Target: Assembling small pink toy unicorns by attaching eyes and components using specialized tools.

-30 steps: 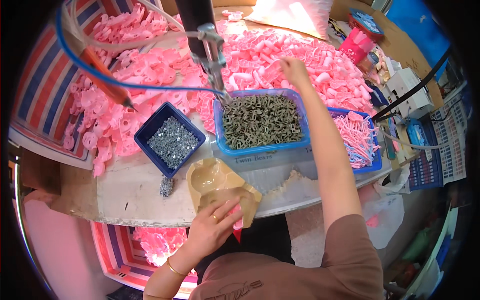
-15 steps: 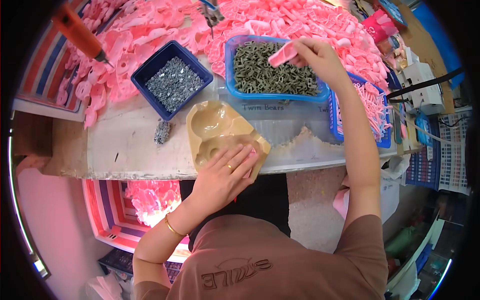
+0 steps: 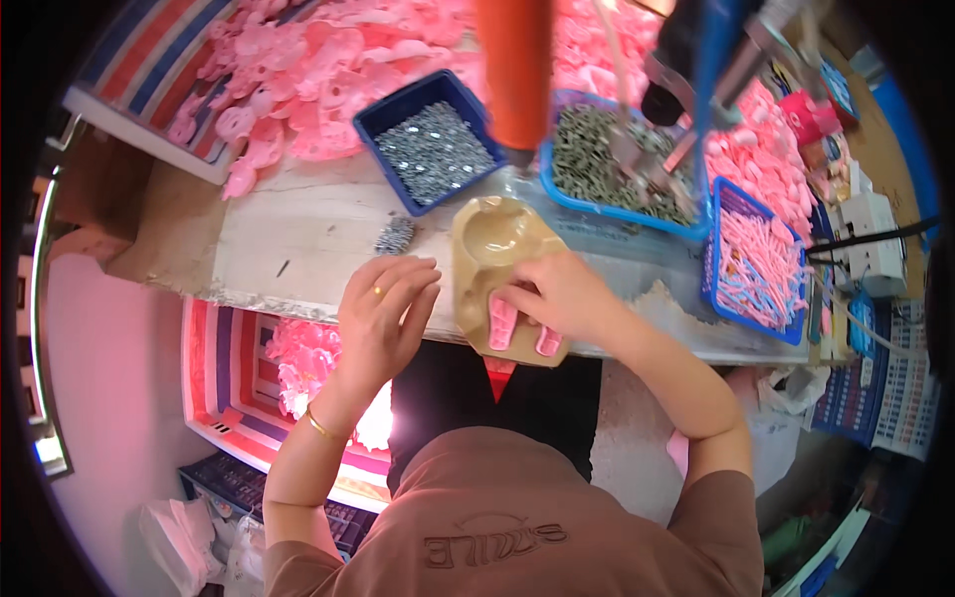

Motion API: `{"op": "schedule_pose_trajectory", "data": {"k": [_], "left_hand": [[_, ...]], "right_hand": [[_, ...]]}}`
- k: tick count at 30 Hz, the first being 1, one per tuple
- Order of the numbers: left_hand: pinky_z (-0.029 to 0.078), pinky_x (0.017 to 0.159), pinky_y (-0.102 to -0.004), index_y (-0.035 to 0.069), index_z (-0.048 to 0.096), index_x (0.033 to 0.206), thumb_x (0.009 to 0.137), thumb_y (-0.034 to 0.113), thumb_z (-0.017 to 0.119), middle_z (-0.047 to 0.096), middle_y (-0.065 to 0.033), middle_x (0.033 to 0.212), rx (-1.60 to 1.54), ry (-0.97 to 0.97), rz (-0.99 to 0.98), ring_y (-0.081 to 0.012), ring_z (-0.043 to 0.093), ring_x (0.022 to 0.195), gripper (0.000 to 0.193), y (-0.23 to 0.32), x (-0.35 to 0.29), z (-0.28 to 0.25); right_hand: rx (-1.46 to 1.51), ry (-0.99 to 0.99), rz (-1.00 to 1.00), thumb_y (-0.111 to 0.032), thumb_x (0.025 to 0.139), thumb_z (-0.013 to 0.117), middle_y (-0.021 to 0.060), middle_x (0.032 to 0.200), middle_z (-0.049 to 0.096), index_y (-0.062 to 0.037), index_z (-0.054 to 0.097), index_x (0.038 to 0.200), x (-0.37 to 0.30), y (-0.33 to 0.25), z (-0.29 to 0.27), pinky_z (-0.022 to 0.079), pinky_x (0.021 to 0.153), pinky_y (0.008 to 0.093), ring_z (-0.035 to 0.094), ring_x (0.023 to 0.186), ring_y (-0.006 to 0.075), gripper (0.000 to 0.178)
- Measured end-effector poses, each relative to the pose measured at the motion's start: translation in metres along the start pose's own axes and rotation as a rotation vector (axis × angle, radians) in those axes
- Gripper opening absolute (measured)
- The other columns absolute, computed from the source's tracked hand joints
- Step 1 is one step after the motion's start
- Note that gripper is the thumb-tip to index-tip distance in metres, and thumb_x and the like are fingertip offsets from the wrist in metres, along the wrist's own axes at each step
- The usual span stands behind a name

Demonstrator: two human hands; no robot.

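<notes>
A tan moulded holder [image 3: 466, 261] with rounded hollows lies at the table's front edge. In its near part sit two pink plastic pieces: a long ribbed one [image 3: 502, 320] and a shorter one [image 3: 547, 341]. My right hand [image 3: 572, 294] reaches over the holder, its thumb and fingers closed at the upper end of the long pink piece; the fingertips are partly hidden. Left of the holder, my left hand [image 3: 386, 310] hovers apart from it, fingers stretched out and nothing in them. Above the holder hangs an orange power screwdriver [image 3: 515, 75], tip down.
A dark blue bin [image 3: 438, 189] contains small silvery metal parts; a clump of them [image 3: 395, 235] lies beside it. The light-blue tray [image 3: 637, 214] has grey-green clips. Pink sticks fill a blue basket [image 3: 758, 320]. Pink plastic parts [image 3: 338, 90] pile up behind. Blurred hanging tools [image 3: 686, 85] cross the tray.
My right hand has brought the pink piece from above the clip tray down into the holder. My left hand has lifted off the holder and moved left. The view has shifted.
</notes>
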State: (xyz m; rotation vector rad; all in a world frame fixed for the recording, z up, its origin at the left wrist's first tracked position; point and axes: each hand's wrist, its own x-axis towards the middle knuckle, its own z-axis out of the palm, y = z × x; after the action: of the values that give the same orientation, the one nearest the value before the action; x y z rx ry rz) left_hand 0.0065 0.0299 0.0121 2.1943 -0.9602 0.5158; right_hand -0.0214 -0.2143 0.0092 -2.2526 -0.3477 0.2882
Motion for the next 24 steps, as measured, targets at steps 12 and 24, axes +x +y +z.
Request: {"op": "schedule_pose_trajectory", "data": {"k": [12,24], "left_hand": [[0.044,0.1,-0.0454,0.001,0.053,0.132,0.093,0.02,0.06,0.045,-0.0257,0.14,0.172,-0.002,-0.334,-0.0418,0.052,0.12,0.044,-0.194,0.069,0.008],[0.043,0.103,-0.0477,-0.001,0.037,0.145,0.094,0.018,0.061,0.034,-0.0314,0.145,0.343,0.354,-0.25,-0.0455,0.036,0.135,0.06,-0.126,0.062,-0.025]], "right_hand": [[-0.187,0.119,0.098,-0.035,0.089,0.064,0.0147,0.07,0.065,-0.0052,0.067,0.08,-0.01,-0.027,-0.004,0.049,0.059,0.0439,0.064,0.064,0.035,0.031],[0.098,0.237,0.099,-0.022,0.091,0.068,0.0114,0.073,0.068,0.0006,0.068,0.092,-0.013,-0.034,-0.001,0.051,0.06,0.0334,0.066,0.064,0.0202,0.022]]}}
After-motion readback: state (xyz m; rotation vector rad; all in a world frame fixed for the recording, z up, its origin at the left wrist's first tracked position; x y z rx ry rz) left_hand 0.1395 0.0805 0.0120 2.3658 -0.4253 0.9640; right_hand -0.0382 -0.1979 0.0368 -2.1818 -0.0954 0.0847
